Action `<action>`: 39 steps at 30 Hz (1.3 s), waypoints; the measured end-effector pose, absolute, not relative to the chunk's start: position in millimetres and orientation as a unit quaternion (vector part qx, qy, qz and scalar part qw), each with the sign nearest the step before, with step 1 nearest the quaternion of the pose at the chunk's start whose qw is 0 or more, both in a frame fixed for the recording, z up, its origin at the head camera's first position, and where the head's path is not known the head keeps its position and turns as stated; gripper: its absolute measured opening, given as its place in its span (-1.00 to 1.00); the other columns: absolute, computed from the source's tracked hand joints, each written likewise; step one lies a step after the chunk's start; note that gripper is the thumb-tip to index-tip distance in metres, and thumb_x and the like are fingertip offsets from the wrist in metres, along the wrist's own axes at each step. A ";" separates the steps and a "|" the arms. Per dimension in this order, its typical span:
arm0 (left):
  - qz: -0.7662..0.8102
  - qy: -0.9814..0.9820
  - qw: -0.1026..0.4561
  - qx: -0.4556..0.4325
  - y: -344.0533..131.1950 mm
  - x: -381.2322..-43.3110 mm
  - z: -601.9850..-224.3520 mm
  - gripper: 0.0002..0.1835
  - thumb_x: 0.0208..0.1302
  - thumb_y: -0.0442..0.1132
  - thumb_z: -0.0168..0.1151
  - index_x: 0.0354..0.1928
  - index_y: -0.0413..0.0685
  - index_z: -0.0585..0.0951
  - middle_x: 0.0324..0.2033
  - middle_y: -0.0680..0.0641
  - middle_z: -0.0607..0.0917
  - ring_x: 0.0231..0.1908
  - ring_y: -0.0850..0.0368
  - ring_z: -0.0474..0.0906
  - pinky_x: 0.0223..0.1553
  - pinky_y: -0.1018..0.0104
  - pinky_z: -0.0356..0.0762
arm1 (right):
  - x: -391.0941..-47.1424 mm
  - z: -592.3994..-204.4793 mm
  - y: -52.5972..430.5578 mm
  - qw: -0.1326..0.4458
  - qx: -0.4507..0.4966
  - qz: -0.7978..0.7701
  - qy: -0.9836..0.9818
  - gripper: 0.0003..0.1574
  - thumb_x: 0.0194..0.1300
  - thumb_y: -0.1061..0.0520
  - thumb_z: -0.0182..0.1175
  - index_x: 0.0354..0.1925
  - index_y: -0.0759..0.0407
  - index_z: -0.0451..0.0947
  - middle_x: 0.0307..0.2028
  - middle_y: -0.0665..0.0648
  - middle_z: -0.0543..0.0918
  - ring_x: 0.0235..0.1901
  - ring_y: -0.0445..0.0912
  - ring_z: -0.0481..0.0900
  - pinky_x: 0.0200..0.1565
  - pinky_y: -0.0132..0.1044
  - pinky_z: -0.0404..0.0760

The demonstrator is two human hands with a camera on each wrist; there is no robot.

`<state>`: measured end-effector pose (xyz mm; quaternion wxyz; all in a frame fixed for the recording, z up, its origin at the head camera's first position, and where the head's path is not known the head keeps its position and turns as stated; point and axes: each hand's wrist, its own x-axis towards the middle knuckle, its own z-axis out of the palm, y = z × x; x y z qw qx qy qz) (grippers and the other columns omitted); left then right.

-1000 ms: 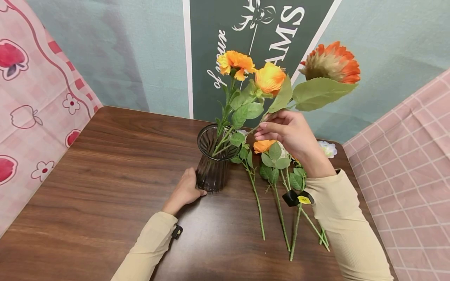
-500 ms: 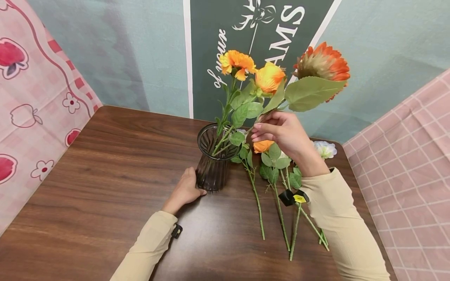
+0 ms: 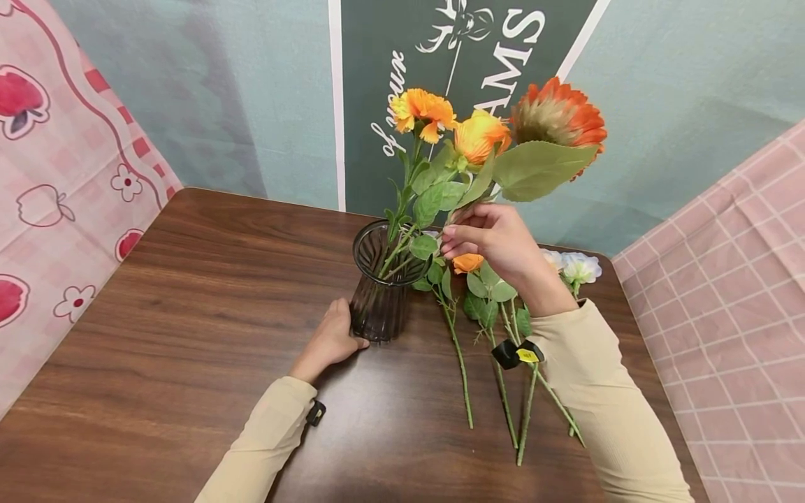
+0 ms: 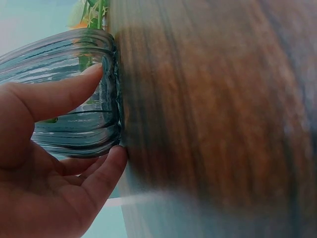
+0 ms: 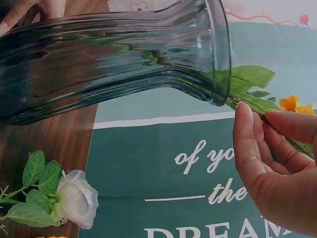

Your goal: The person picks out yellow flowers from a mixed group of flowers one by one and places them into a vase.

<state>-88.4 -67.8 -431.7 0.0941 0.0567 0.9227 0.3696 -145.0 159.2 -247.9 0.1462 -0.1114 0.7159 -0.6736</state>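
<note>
A dark ribbed glass vase (image 3: 380, 314) stands on the table, with a yellow-orange carnation (image 3: 423, 112) and an orange rose (image 3: 481, 138) in it. My left hand (image 3: 331, 337) holds the vase low on its side; the left wrist view shows the thumb (image 4: 69, 94) across the glass and fingers under it. Just right of the rim, my right hand (image 3: 497, 241) pinches the stem of a large orange-red flower (image 3: 560, 122) with a broad green leaf (image 3: 541, 170). In the right wrist view that stem (image 5: 257, 111) is between thumb and fingertips at the vase mouth (image 5: 221, 54).
Several stemmed flowers lie on the table right of the vase, among them an orange rose (image 3: 468, 263) and a pale blue-white bloom (image 3: 580, 267). A white flower (image 5: 77, 198) shows in the right wrist view. Printed cloths stand behind and on both sides of the table (image 3: 189, 314).
My right hand has moved left and slightly down with the large orange-red flower, closer to the vase. My left hand stays on the vase.
</note>
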 end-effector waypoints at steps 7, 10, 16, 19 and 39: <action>0.368 0.923 0.094 0.056 -67.5 -88.8 -431.2 -0.36 -0.16 -0.24 0.46 -0.14 -0.37 0.28 -0.22 -0.27 0.37 -0.12 -0.16 0.33 -0.01 0.04 0.31 | -145.7 -251.6 155.5 0.138 -0.115 -0.669 0.721 -0.84 0.20 0.41 0.09 -0.25 0.53 0.37 -0.47 0.22 0.59 -0.52 -0.02 0.61 -0.34 -0.15 0.60; 0.370 0.923 0.093 0.056 -67.2 -89.0 -431.0 -0.36 -0.17 -0.24 0.47 -0.13 -0.37 0.28 -0.22 -0.27 0.37 -0.12 -0.17 0.33 0.00 0.03 0.31 | -146.3 -252.2 155.5 0.134 -0.118 -0.666 0.724 -0.83 0.20 0.41 0.09 -0.25 0.54 0.37 -0.48 0.21 0.59 -0.54 -0.04 0.60 -0.38 -0.17 0.60; 0.369 0.923 0.095 0.053 -67.1 -89.8 -431.8 -0.35 -0.16 -0.24 0.46 -0.12 -0.37 0.28 -0.21 -0.27 0.37 -0.11 -0.16 0.33 0.01 0.04 0.31 | -146.4 -252.8 154.3 0.132 -0.116 -0.651 0.738 -0.84 0.21 0.39 0.09 -0.26 0.53 0.39 -0.49 0.22 0.58 -0.55 -0.05 0.59 -0.41 -0.19 0.60; 0.368 0.923 0.096 0.053 -67.0 -89.6 -432.4 -0.35 -0.16 -0.24 0.46 -0.12 -0.37 0.27 -0.20 -0.27 0.37 -0.11 -0.16 0.33 0.01 0.04 0.31 | -145.0 -253.4 152.4 0.137 -0.112 -0.633 0.754 -0.83 0.21 0.38 0.09 -0.24 0.53 0.40 -0.49 0.22 0.58 -0.55 -0.06 0.58 -0.39 -0.19 0.60; 0.368 0.923 0.099 0.053 -67.5 -89.0 -432.1 -0.35 -0.15 -0.23 0.46 -0.11 -0.38 0.28 -0.18 -0.28 0.37 -0.09 -0.17 0.33 0.01 0.04 0.31 | -143.6 -253.7 158.9 0.135 -0.078 -0.662 0.733 -0.79 0.18 0.31 0.17 -0.29 0.47 0.39 -0.45 0.22 0.63 -0.54 -0.05 0.60 -0.38 -0.21 0.60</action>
